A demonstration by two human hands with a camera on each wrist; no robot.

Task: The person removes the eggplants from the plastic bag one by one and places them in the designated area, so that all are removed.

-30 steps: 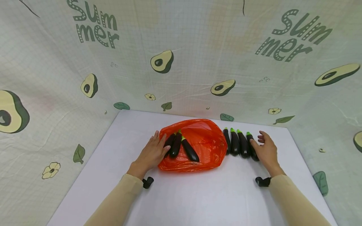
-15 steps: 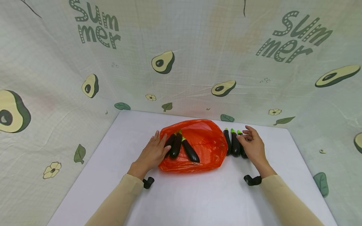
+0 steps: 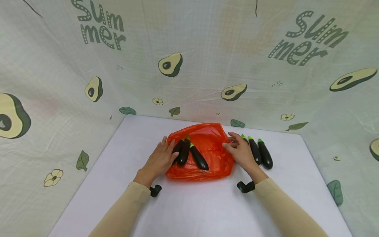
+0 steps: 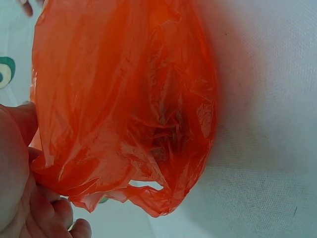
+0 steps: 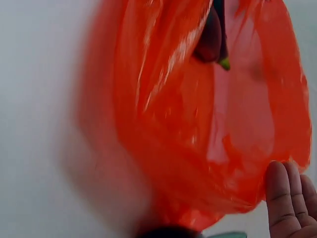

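Observation:
A red plastic bag (image 3: 211, 148) lies open on the table with three dark eggplants (image 3: 199, 158) visible inside its left half. My left hand (image 3: 158, 159) holds the bag's left rim, the thumb on the inner side and fingers (image 4: 62, 213) outside. My right hand (image 3: 241, 153) is at the bag's right rim; in the right wrist view its fairly straight fingertips (image 5: 277, 173) meet the edge of the plastic. Outside the bag, to the right of it, several eggplants (image 3: 265, 154) stand in a row, green caps toward the back. The right hand partly covers the left end of that row.
The white table (image 3: 189, 210) runs back to a cloth backdrop (image 3: 195, 33) printed with avocados and lettering, which also hangs along both sides. Small black wrist cameras (image 3: 245, 187) sit on both sleeves.
My right hand has travelled left from the far-right eggplant, over the row, to the bag's right rim. That rim now sits slightly further left. The left hand has stayed in place.

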